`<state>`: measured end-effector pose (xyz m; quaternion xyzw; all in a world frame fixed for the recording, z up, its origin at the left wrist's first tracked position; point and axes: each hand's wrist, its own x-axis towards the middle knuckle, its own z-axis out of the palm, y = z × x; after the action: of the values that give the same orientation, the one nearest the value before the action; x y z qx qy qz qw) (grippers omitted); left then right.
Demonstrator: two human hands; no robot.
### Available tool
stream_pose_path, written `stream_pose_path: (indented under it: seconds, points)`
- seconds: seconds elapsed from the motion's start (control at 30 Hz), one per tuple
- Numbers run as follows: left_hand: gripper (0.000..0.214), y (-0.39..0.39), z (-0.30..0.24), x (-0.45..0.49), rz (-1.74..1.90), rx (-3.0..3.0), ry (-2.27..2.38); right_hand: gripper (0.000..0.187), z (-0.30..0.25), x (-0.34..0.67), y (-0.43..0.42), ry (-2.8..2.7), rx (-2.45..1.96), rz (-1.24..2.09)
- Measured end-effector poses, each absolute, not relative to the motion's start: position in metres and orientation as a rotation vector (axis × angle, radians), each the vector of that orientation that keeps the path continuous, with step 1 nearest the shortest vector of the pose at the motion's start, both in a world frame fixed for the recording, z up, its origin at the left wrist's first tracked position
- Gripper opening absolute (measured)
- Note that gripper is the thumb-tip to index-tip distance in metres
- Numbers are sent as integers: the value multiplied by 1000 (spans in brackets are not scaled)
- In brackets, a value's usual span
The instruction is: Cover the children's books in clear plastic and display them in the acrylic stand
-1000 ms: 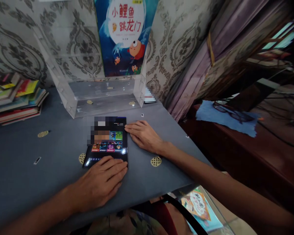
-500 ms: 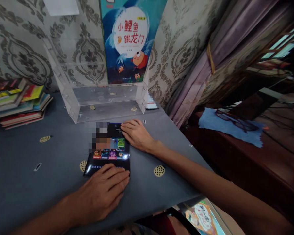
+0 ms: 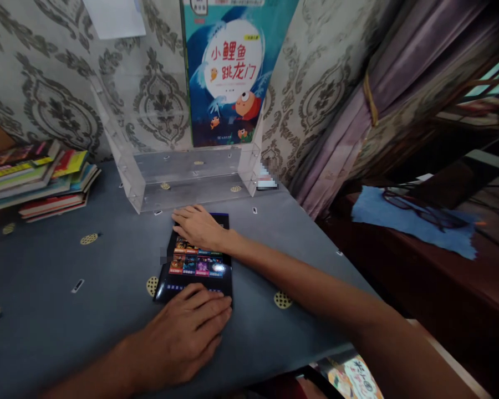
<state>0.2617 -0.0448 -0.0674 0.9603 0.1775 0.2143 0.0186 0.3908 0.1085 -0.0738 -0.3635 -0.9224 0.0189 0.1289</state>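
Observation:
A dark glossy book (image 3: pixel 196 269) with small coloured pictures on its cover lies flat on the grey table (image 3: pixel 58 288). My left hand (image 3: pixel 187 338) rests flat on the book's near edge, fingers stretched out. My right hand (image 3: pixel 197 226) lies across the book's far end, fingers extended and flat on the cover. Behind the book stands a clear acrylic stand (image 3: pixel 183 177). A blue children's book (image 3: pixel 233 72) with a cartoon fish stands upright in it against the wall.
A pile of several books (image 3: pixel 37 177) sits at the table's back left. A purple curtain (image 3: pixel 357 100) hangs to the right. Beyond the table's right edge is a dark wooden surface with a blue cloth (image 3: pixel 411 219) and glasses. Another picture book (image 3: pixel 353 379) lies below the table's front edge.
My right hand slid left from the table beside the book onto the book's far end. My left hand stayed on the near edge. The camera tilted a little.

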Motion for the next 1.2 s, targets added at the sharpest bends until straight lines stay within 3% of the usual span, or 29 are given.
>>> stream_pose_path:
  seconds: [0.47, 1.2]
  points:
    - [30, -46, -66, 261, 660, 2930, 567, 43, -94, 511, 66, -2451, -1307, 168]
    - [35, -45, -66, 257, 588, 3003, 507, 36, -94, 511, 61, -2422, -1341, 47]
